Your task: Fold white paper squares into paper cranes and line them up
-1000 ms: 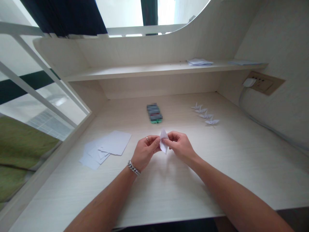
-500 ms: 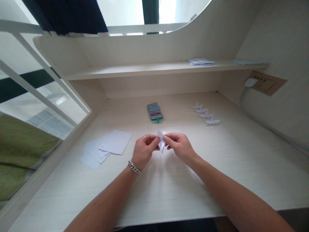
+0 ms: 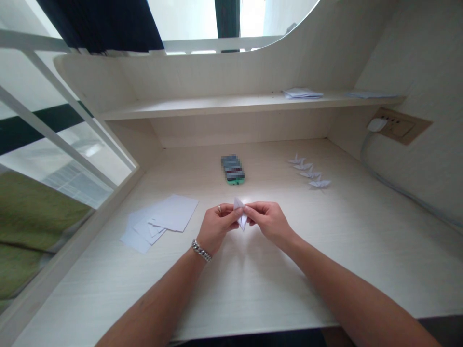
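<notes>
Between my two hands, a small piece of folded white paper point(image 3: 241, 220) is held upright, pointed at top and bottom. My left hand point(image 3: 216, 222), with a ring and a chain bracelet, pinches its left side. The thumb and fingers of my right hand point(image 3: 269, 219) close on its right side, the thumb lying across the middle. Fingertips hide part of the folds. Beyond the right hand, several folded paper cranes point(image 3: 310, 174) stand in a slanting row. Left of my hands lie loose sheets of white paper point(image 3: 175, 212), overlapping one another.
A phone-like item point(image 3: 233, 169), its face blurred out, lies beyond my hands on the pale desk point(image 3: 231, 299). Folded papers point(image 3: 303, 93) rest on the shelf point(image 3: 217, 105). At right, a plug with a grey cable point(image 3: 394, 185) sits in the wall socket point(image 3: 405, 126).
My right thumb has shifted left, further over the folded paper. The paper leans slightly more to the left at its top. Everything else stays in place.
</notes>
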`<action>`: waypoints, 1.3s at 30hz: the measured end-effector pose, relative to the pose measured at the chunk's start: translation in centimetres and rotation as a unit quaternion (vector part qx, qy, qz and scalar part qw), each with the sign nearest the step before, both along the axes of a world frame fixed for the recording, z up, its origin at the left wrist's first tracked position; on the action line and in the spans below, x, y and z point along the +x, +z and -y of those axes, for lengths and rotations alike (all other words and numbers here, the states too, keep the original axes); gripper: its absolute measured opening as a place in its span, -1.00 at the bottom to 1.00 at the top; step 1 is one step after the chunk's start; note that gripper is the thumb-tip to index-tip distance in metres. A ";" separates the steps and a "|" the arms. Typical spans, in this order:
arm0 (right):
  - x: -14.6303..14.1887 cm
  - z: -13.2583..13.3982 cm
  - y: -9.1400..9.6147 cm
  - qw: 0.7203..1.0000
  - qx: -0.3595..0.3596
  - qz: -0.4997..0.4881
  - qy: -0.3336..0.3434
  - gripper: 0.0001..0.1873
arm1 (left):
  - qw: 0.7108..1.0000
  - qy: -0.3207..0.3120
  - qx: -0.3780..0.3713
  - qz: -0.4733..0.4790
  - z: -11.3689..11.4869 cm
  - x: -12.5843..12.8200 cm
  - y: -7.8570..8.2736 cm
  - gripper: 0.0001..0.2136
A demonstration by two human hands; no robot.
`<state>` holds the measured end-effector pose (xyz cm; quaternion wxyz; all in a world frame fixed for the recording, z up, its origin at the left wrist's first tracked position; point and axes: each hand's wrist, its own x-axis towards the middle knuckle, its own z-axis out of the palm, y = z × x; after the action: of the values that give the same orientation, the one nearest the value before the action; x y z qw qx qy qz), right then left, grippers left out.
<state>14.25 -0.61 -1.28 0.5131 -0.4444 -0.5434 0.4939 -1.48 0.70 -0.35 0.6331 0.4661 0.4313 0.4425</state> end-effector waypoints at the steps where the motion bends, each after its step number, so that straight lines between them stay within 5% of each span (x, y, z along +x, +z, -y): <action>1: 0.0 0.0 0.0 1.000 -0.006 0.003 0.004 -0.71 | 1.000 -0.004 -0.006 0.006 0.0 0.0 -0.1 -0.70; 19: 0.6 0.0 0.7 0.998 0.036 0.059 -0.002 -0.85 | 0.996 -0.041 0.004 -0.079 0.7 0.3 0.9 -0.76; 39: -0.2 0.0 1.1 0.997 -0.064 -0.041 -0.026 -0.81 | 0.990 -0.094 0.019 -0.102 1.0 0.2 1.5 -0.87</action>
<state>14.05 -0.66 -0.20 0.5181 -0.4695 -0.4777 0.5319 -1.23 -0.26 1.20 0.6158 0.5589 0.4394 0.3397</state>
